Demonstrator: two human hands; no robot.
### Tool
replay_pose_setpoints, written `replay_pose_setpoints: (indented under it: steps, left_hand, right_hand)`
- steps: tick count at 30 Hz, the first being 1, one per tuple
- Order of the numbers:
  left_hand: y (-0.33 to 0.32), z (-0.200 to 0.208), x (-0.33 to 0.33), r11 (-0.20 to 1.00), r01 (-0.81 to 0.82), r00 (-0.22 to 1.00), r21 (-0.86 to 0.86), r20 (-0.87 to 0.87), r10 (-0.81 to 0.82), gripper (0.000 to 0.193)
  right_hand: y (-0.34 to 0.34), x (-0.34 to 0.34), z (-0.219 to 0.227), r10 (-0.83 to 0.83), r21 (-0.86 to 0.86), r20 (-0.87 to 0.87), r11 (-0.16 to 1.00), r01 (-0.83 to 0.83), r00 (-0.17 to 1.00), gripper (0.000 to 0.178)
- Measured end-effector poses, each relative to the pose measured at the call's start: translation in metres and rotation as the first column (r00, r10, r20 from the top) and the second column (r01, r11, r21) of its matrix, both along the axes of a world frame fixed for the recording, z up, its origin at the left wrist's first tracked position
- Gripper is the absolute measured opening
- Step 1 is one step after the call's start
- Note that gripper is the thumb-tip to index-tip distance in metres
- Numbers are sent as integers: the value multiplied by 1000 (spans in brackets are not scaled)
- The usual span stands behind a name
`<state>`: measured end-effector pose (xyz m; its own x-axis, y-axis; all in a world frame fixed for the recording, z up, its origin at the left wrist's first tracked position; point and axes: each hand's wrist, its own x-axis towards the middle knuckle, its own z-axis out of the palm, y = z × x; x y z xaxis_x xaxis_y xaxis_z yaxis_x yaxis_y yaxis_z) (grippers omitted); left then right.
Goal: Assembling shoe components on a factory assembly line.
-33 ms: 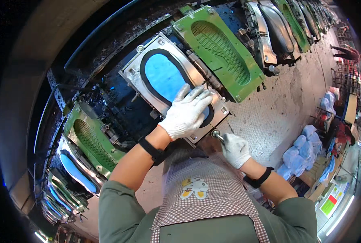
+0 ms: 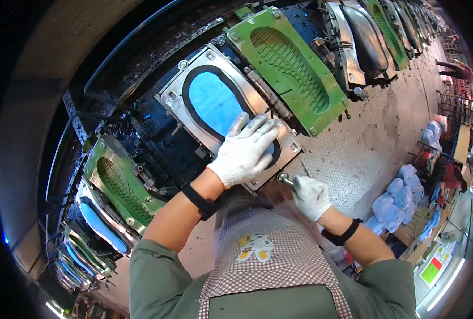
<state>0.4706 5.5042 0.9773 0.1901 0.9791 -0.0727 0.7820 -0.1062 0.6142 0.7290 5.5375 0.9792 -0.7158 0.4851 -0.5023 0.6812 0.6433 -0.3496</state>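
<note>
My left hand [image 2: 244, 154], in a white knit glove, lies flat over the lower end of a blue shoe-sole-shaped piece [image 2: 210, 98]. Its fingers are stretched out, and they hide part of that end. A black border surrounds the blue piece on a silver metal mould half [image 2: 171, 94]. Hinged beside it, a green mould half [image 2: 329, 85] has a sole-shaped cavity with raised tread. Just off the silver half's near edge, my gloved right hand [image 2: 312, 198] is closed round a metal handle with a round end [image 2: 284, 178]. The handle's far parts are partly hidden.
More moulds stand in a row, with a green one [image 2: 125, 186] at left and metal ones [image 2: 356, 42] at upper right. Bundles in bluish plastic bags [image 2: 395, 199] lie by a bench on the right. A person [image 2: 457, 70] is far off at upper right.
</note>
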Motion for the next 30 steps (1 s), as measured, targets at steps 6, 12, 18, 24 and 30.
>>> replay_pose_setpoints:
  steps: [6,12,18,24,30]
  left_hand:
    - [3,1,6,1000,-15,982,7,-190,16,74]
    - [-9,5,-11,985,-170,985,22,-25,170,74]
    - [-88,-85,-38,-120,-985,-147,-128,234,961,49]
    - [-123,-216,-12,-80,-905,-288,-419,463,838,34]
    - [-147,-210,-16,201,-976,194,-80,77,978,40]
  right_hand:
    - [83,-24,-28,602,9,-310,775,-631,735,8]
    - [78,-28,-19,506,74,-385,850,-521,772,13]
    - [77,-20,-7,429,23,-377,890,-455,821,18]
    - [91,-31,28,479,-92,-400,828,-554,782,32]
    - [107,-29,33,424,-39,-519,856,-516,743,34]
